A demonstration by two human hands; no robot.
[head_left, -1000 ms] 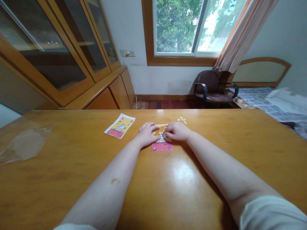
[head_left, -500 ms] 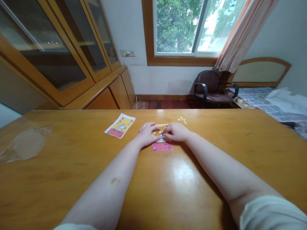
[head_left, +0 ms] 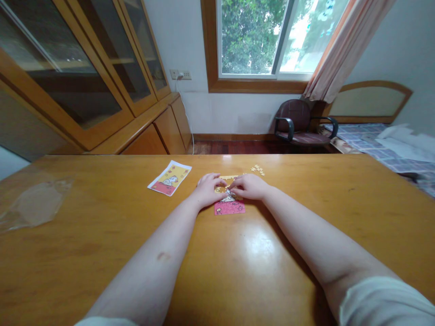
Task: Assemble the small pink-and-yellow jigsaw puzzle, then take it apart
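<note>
A partly assembled jigsaw puzzle lies flat on the table, pink along its near edge and yellow at the far side, with a white figure in the middle. A gap in its yellow area shows between my hands. My left hand rests on the puzzle's left side, fingers apart and curved, holding nothing. Over the right part is my right hand, its thumb and fingertips pinched together at the white figure. Whatever small piece may be between those fingertips is too small to make out. Both hands cover parts of the puzzle.
Several loose yellow puzzle pieces lie beyond my right hand. A printed picture sheet is to the left of the puzzle. Farther left on the wooden table lies a clear plastic bag. An office chair stands past the far edge.
Both hands stay nearly in place over the puzzle. The right fingertips shift very slightly to the left; the puzzle, sheet and loose pieces look the same.
</note>
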